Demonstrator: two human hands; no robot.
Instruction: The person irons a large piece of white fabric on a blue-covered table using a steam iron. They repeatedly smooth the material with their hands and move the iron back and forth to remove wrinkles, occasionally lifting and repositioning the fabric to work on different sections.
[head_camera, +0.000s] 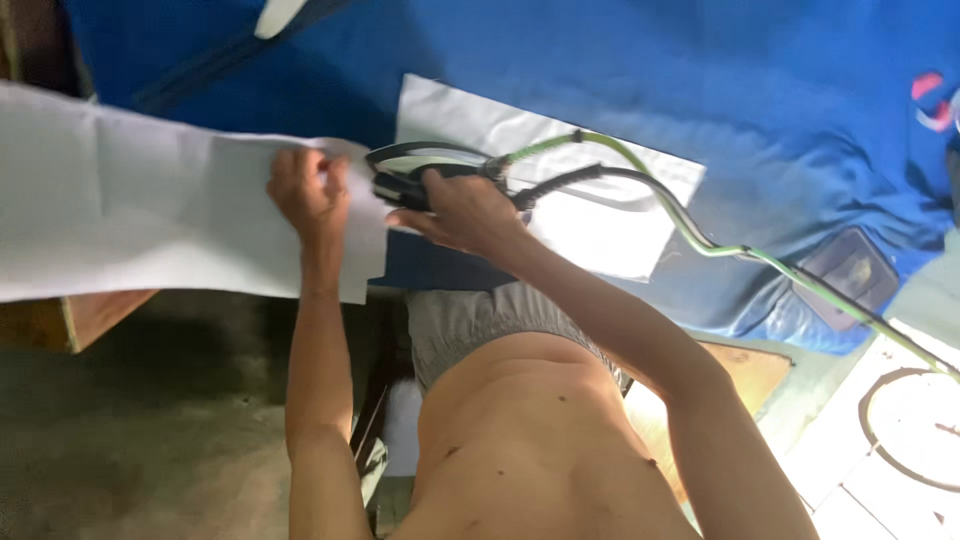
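My left hand (308, 192) grips the edge of a large white fabric piece (150, 215) and holds it lifted off to the left of the table. My right hand (465, 210) is closed around the black handle of a steam iron (415, 175), which rests at the near edge of the blue padded table (700, 90). A second white fabric piece (580, 200) lies flat on the blue cover just right of the iron. A green hose (720, 245) and a black cable run from the iron toward the right.
A dark flat rectangular object (848, 272) lies on the blue cover at the right. A red item (930, 98) sits near the far right edge. Wooden table parts show at lower left (95, 315) and under my right arm. A pale floor with a looped cable (905, 420) is at lower right.
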